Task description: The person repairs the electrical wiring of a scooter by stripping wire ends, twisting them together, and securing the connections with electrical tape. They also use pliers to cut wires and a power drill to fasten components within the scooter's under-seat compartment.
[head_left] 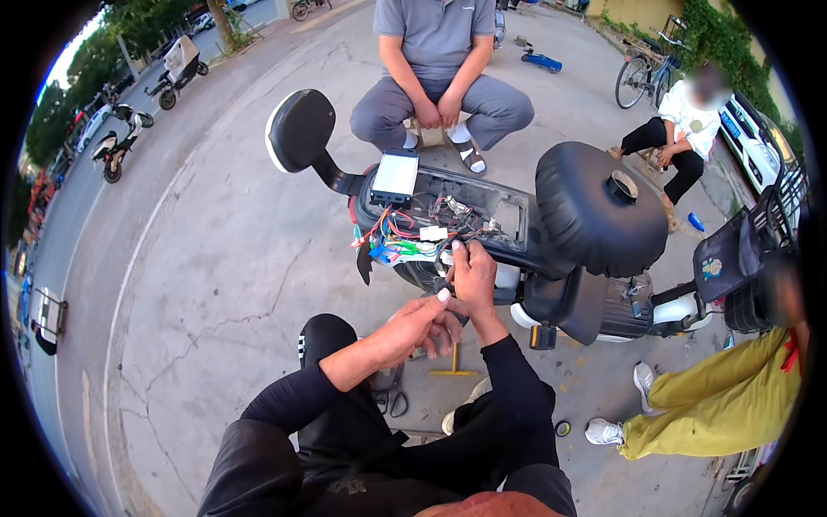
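Note:
An electric scooter's open rear compartment (pixel 495 211) holds tangled coloured wires with connectors (pixel 405 241); a silver controller box (pixel 396 177) rests on its left end. My right hand (pixel 472 280) is closed at the right edge of the wires, pinching a connector or wire largely hidden by its fingers. My left hand (pixel 426 327) is just below and left, thumb raised beside the right hand and a dark cable, fingers curled; what they grip is hidden. The black seat (pixel 594 207) is tipped up to the right of the compartment, and a padded backrest (pixel 301 129) stands at the left.
A seated person in grey (pixel 435 52) faces me; another in white (pixel 685 121) sits at right. A person in yellow trousers (pixel 689 405) is close on my right. Tools (pixel 455 370) and a tape roll (pixel 562 428) lie below. Parked scooters (pixel 177 73) and a bicycle (pixel 636 82) stand beyond.

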Available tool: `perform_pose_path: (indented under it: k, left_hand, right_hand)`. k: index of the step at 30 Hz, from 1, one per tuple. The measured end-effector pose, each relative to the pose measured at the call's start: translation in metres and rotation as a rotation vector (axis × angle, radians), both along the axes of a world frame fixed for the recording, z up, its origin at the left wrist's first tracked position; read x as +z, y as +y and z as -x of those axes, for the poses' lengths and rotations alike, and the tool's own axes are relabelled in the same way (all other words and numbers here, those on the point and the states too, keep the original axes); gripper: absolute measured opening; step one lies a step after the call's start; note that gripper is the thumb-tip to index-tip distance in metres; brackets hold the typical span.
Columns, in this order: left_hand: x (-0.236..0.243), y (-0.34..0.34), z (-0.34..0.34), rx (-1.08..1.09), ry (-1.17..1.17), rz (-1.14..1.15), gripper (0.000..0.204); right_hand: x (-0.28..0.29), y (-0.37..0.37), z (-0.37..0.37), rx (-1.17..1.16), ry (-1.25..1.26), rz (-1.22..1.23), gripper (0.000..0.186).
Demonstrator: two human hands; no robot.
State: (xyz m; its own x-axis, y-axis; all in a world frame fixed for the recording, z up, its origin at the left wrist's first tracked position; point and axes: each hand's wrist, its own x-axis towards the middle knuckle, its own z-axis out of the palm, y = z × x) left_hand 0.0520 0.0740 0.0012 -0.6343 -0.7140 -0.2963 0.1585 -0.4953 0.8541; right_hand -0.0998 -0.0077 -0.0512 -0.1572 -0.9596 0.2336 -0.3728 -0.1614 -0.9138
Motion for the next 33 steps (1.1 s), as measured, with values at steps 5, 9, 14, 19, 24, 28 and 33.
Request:
perform_pose_path:
  k: [5, 9, 14, 19, 24, 28, 33]
  left_hand:
    - [0.056, -0.03, -0.019, -0.037, -0.114, 0.188, 0.077]
    - [0.083, -0.074, -0.049, 0.383, 0.066, 0.248, 0.07]
    - [0.054, -0.072, -0.123, 0.723, 0.12, 0.087, 0.053]
    - [-0.007, -0.027, -0.099, 0.565, -0.495, 0.35, 0.031]
    - [-0.113, 0.073, -0.015, -0.06, -0.653, 0.464, 0.029]
    - [-0.144, 0.122, 0.022, -0.04, -0.542, 0.119, 0.032]
    - [-0.143, 0.156, 0.015, -0.013, -0.546, 0.131, 0.032]
  right_hand:
    - [0.0, 0.004, -0.002, -0.011, -0.004, 0.063, 0.035]
    - [-0.002, 0.0, 0.003, -0.002, -0.087, 0.01, 0.034]
    - [0.001, 0.004, -0.001, -0.006, -0.057, -0.004, 0.036]
    - [-0.007, 0.002, 0.001, -0.009, -0.021, 0.018, 0.036]
    - [-0.009, -0.002, 0.002, -0.045, -0.022, -0.022, 0.038]
    - [-0.006, -0.001, -0.002, -0.037, -0.139, -0.13, 0.037]
    - [-0.007, 0.001, -0.003, -0.067, -0.227, -0.171, 0.035]
